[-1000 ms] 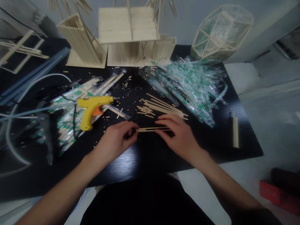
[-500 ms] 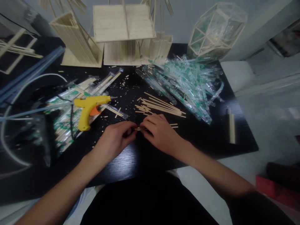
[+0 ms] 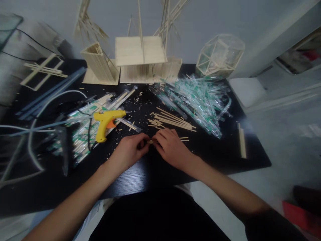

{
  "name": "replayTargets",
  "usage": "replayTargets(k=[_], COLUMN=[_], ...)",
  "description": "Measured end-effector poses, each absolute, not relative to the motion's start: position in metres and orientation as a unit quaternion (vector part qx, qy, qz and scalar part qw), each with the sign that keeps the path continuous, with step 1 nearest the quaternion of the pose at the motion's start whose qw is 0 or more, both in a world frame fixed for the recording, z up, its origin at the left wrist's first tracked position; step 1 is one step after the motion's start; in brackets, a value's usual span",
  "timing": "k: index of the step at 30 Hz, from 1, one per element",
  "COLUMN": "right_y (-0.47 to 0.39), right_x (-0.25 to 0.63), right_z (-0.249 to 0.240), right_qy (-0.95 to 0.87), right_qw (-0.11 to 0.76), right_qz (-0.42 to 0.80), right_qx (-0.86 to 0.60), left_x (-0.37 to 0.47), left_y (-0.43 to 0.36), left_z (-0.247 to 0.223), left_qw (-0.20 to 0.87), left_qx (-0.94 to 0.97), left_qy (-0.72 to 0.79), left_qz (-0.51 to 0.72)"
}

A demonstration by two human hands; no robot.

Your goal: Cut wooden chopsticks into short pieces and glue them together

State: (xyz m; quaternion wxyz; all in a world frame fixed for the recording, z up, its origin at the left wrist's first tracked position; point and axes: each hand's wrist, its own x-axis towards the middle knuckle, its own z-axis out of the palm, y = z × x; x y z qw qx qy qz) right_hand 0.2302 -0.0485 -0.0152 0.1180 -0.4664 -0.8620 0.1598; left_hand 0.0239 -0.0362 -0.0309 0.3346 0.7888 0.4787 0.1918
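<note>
Your left hand (image 3: 130,152) and right hand (image 3: 170,149) meet fingertip to fingertip near the middle of the black table (image 3: 155,170), both pinched narrow on the same pair of thin wooden sticks (image 3: 184,138). The sticks lie flat, long axis running from 9 o'clock to 3 o'clock; a short pale bit shows in the gap between your thumbs, and the far ends poke out past your right hand toward 3 o'clock. Your right hand covers most of their length, so it is the nearer one to the bulk of the sticks, while your left holds only the end.

Just beyond your right knuckles, toward 12 o'clock, lies a loose fan of bare sticks (image 3: 173,120). At 10 o'clock from your left hand rests the yellow glue gun (image 3: 106,122), nozzle pointing to 3 o'clock. At 2 o'clock sits a heap of clear green-printed wrappers (image 3: 200,97), and at 12 o'clock, well apart, the stick-built models (image 3: 140,57).

Whether the two sticks are joined under your fingers is hidden, and the left edge of the table is too blurred to read
</note>
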Motion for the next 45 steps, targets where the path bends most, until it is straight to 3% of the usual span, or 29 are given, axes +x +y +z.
replayTargets(k=[3,9,12,19,45], right_y=[-0.059,-0.071,-0.075,-0.096,-0.142], right_x=[0.232,0.263,0.282,0.287,0.248], right_z=[-0.017,-0.003,0.010,0.001,-0.040], right_qy=[-0.846,-0.758,-0.693,-0.685,-0.745], right_qw=[0.154,0.330,0.375,0.275,0.261], right_qz=[0.161,0.160,0.176,0.300,0.158], right_qx=[-0.484,-0.539,-0.590,-0.604,-0.594], left_x=[0.023,0.020,0.020,0.024,0.031], left_y=[-0.037,-0.039,-0.041,-0.060,-0.089], left_z=[-0.031,-0.025,-0.023,-0.021,-0.017], left_qw=[0.323,0.327,0.321,0.310,0.375], left_qx=[0.796,0.800,0.803,0.805,0.855], left_qy=[0.473,0.468,0.473,0.482,0.346], left_qz=[0.195,0.184,0.169,0.156,0.096])
